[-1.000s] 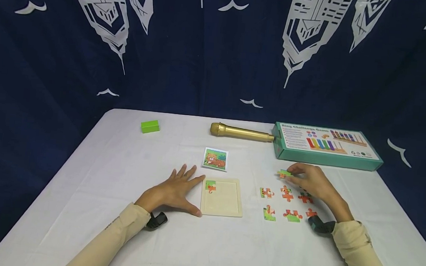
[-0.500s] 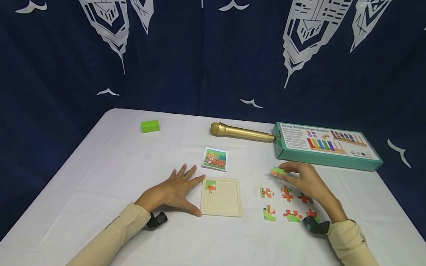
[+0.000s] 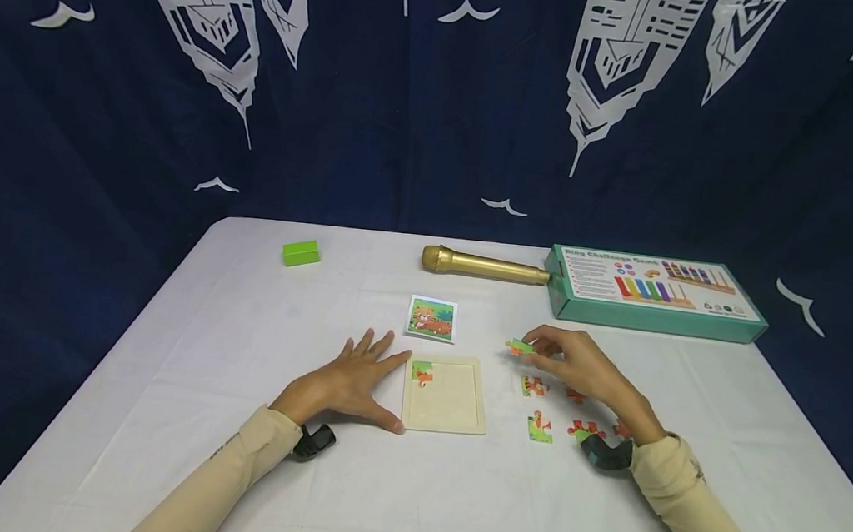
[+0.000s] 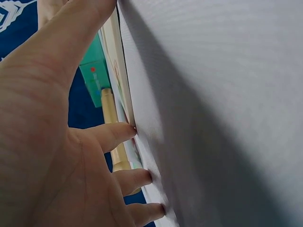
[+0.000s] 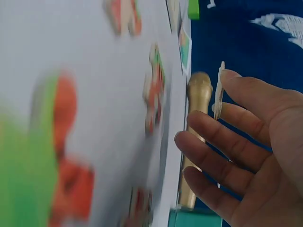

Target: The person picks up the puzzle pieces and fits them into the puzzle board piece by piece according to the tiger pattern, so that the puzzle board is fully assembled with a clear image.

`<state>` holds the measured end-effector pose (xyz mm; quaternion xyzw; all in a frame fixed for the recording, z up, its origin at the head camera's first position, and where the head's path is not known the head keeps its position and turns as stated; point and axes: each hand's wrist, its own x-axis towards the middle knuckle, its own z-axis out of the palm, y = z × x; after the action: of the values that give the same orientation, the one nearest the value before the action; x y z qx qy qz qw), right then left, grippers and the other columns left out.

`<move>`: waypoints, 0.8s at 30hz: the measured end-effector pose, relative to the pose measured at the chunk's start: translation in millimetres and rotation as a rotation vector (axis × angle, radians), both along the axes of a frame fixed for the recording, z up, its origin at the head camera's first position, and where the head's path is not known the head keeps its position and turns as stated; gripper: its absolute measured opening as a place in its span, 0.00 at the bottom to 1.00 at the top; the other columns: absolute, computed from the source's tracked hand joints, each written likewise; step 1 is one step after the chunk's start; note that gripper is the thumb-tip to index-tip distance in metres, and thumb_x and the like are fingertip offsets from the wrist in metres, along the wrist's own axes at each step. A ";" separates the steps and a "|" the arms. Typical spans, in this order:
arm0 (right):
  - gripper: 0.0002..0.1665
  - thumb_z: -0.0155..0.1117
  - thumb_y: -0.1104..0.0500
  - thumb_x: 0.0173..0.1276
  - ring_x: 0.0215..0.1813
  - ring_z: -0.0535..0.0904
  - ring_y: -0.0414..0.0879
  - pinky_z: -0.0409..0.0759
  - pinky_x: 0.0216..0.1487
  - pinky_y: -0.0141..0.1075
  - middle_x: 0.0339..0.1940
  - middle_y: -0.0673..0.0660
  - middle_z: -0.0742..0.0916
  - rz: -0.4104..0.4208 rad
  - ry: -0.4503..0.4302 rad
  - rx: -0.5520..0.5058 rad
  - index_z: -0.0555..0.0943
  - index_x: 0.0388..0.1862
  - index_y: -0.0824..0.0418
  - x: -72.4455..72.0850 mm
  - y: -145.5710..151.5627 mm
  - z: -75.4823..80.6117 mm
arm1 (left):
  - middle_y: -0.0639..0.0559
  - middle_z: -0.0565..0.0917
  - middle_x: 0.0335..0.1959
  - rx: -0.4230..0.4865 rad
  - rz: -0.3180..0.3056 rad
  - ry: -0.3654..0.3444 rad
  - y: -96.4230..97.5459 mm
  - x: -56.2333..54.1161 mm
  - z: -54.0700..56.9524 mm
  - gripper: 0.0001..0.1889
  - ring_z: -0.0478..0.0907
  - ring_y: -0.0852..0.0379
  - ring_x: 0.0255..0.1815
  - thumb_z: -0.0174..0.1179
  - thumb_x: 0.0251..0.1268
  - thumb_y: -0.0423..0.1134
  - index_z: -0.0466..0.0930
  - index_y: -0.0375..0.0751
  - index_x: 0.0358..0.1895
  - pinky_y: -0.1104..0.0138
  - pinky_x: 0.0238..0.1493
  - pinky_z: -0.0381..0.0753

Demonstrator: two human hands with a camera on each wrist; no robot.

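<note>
My right hand pinches a green and orange jigsaw piece between thumb and forefinger, above the table and right of the puzzle tray. In the right wrist view that piece appears edge-on at the fingertips. My left hand lies spread at the left side of the square wooden puzzle tray, with thumb and forefinger at its edge. One fitted jigsaw piece sits in the tray's upper left corner. Loose pieces, among them a green-edged one, lie right of the tray, some partly hidden by my right arm.
A picture card with an orange animal lies behind the tray. Farther back are a green block, a gold microphone and a teal game box. A dark blue printed curtain hangs behind the white table.
My right hand has moved left with the pinched jigsaw piece, from near the game box toward the tray. My left hand has stayed in place at the tray's edge.
</note>
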<state>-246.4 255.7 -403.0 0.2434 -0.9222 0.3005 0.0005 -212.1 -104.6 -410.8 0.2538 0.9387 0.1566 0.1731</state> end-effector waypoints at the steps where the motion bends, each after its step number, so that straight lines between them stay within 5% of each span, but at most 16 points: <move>1: 0.16 0.68 0.56 0.64 0.41 0.83 0.45 0.80 0.46 0.47 0.37 0.52 0.86 0.012 0.000 0.003 0.81 0.49 0.60 0.3 -3.6 0.1 | 0.43 0.39 0.78 -0.001 -0.001 -0.001 0.0 0.2 0.1 0.60 0.29 0.39 0.77 0.69 0.39 0.70 0.51 0.53 0.77 0.43 0.73 0.34; 12: 0.17 0.68 0.56 0.64 0.38 0.80 0.40 0.79 0.37 0.36 0.38 0.49 0.86 0.099 0.013 0.046 0.82 0.51 0.59 5.1 -46.5 2.7 | 0.43 0.39 0.78 -0.005 -0.003 0.001 -0.8 0.0 -0.5 0.59 0.29 0.39 0.77 0.69 0.39 0.71 0.51 0.53 0.77 0.43 0.73 0.34; 24: 0.18 0.69 0.56 0.63 0.42 0.80 0.44 0.81 0.43 0.40 0.44 0.52 0.87 0.226 0.023 0.080 0.83 0.50 0.63 5.3 -87.2 5.2 | 0.43 0.39 0.78 -0.011 -0.010 0.001 -0.6 -0.9 -0.6 0.59 0.29 0.39 0.77 0.68 0.39 0.71 0.50 0.54 0.77 0.43 0.73 0.34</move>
<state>-241.1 168.5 -397.9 0.3490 -0.9001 0.2586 -0.0326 -213.0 -105.2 -411.4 0.2578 0.9383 0.1502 0.1748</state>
